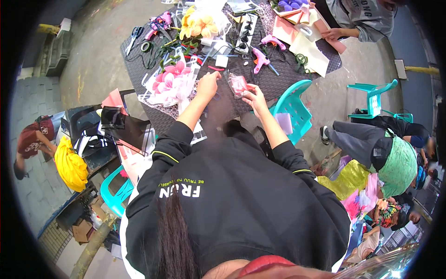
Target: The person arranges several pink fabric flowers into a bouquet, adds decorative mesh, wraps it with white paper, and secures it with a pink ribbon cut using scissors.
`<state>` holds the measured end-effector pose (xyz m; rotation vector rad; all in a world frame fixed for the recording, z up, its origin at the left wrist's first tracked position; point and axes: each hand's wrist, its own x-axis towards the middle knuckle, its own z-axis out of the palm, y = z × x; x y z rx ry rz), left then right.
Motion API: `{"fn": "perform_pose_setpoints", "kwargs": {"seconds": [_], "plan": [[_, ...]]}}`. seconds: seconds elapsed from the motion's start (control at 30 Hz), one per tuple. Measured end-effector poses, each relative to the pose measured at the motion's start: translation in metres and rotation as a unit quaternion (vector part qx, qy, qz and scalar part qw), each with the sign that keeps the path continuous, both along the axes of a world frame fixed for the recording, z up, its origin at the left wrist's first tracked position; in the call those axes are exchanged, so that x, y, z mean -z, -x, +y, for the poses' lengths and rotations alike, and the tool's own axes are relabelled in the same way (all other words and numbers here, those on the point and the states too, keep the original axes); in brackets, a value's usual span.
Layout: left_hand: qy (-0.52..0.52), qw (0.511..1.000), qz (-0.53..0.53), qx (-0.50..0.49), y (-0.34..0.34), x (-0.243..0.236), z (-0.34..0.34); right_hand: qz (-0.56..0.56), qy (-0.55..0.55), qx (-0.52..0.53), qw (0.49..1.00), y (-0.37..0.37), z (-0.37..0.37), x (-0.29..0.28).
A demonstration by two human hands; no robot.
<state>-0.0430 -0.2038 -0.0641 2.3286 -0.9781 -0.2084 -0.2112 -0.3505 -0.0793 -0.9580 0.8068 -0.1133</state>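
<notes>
In my right hand [254, 97] is a small clear plastic packet [238, 85] with red and pink contents, gripped at its right edge between thumb and fingers. My left hand [208, 85] is closed, fingertips together, just left of the packet; whatever they may hold is too small to make out. A short red strip [215, 68] lies right beyond those fingertips. Beside my left hand, a bouquet of pink flowers [173, 80] in white wrap rests on the dark quilted table cover [278, 69].
Pink glue guns [261, 60], a power strip [246, 33], scissors [135, 37] and an orange-yellow flower bouquet [200, 24] crowd the table. At the far right another person's hand [332, 34] touches peach wrapping sheets. A teal chair [297, 111] stands close by my right arm.
</notes>
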Motion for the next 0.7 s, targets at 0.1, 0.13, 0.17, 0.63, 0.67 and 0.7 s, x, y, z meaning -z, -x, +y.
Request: {"fn": "perform_pose_setpoints", "kwargs": {"seconds": [0.1,0.13,0.17,0.63,0.67,0.7], "plan": [[0.011,0.999,0.0,-0.032,0.002,-0.016,-0.003,-0.008,-0.066,-0.004,0.998,-0.004,-0.002,0.008],[0.004,0.999,-0.005,-0.046,0.002,-0.023,-0.006,-0.013,-0.089,-0.007,0.996,-0.004,-0.005,0.01],[-0.019,0.998,-0.015,-0.057,0.002,-0.031,-0.009,-0.018,-0.112,-0.01,0.994,-0.004,-0.007,0.012],[-0.111,0.993,-0.003,-0.032,0.016,-0.017,-0.013,0.042,-0.153,0.01,0.987,-0.022,-0.02,-0.002],[-0.037,0.997,0.065,-0.016,0.013,-0.005,-0.014,0.047,-0.16,0.012,0.986,-0.022,-0.022,-0.005],[0.037,0.991,0.131,0.0,0.013,-0.005,-0.015,0.04,-0.164,0.007,0.986,-0.021,-0.024,-0.005]]}}
